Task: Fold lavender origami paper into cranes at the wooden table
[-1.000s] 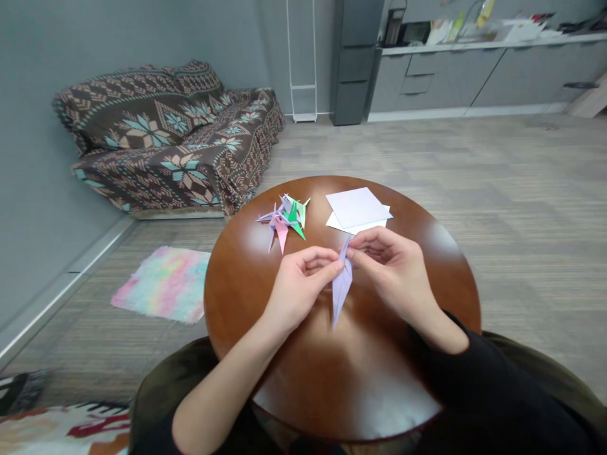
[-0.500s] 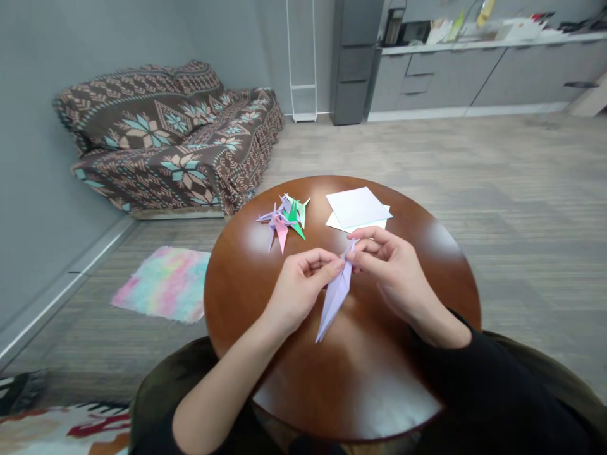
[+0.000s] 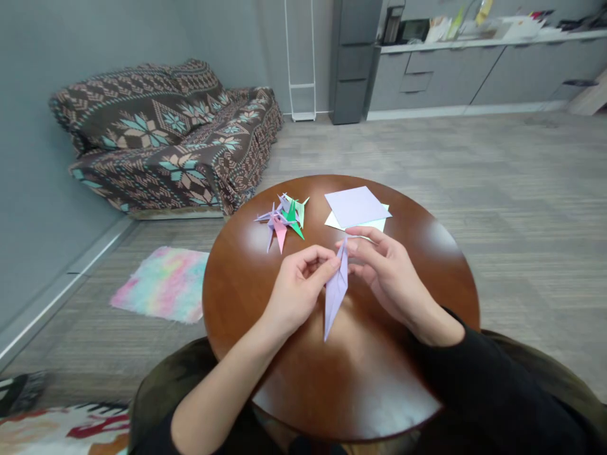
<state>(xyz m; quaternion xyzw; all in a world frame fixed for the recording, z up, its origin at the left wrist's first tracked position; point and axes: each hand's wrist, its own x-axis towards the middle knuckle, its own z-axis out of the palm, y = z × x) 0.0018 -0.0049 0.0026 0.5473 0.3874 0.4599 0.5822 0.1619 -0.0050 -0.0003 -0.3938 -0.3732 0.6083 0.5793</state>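
Note:
A lavender origami piece (image 3: pixel 336 294), folded into a narrow diamond, is held above the round table with its long point hanging down. My left hand (image 3: pixel 301 281) pinches its left edge near the upper part between thumb and fingers. At the top tip, my right hand (image 3: pixel 389 275) has thumb and index finger closed round the paper, its other fingers curled behind. Beyond my left hand lies a cluster of folded paper cranes in lavender, pink (image 3: pixel 279 232) and green (image 3: pixel 293 218). Past my right hand rest flat square sheets, a lavender sheet (image 3: pixel 358 205) on top of paler ones.
The brown round table (image 3: pixel 246 297) has a glossy top. A sofa (image 3: pixel 190 139) under a patterned cover stands at the far left, with a pastel fluffy rug (image 3: pixel 161 284) before it. A grey fridge (image 3: pixel 353 69) and kitchen cabinets (image 3: pixel 441 79) line the back.
The folded lavender piece has turned so its lower point hangs more upright and further right. My right hand has shifted slightly left at the top tip; my left hand keeps its pinch.

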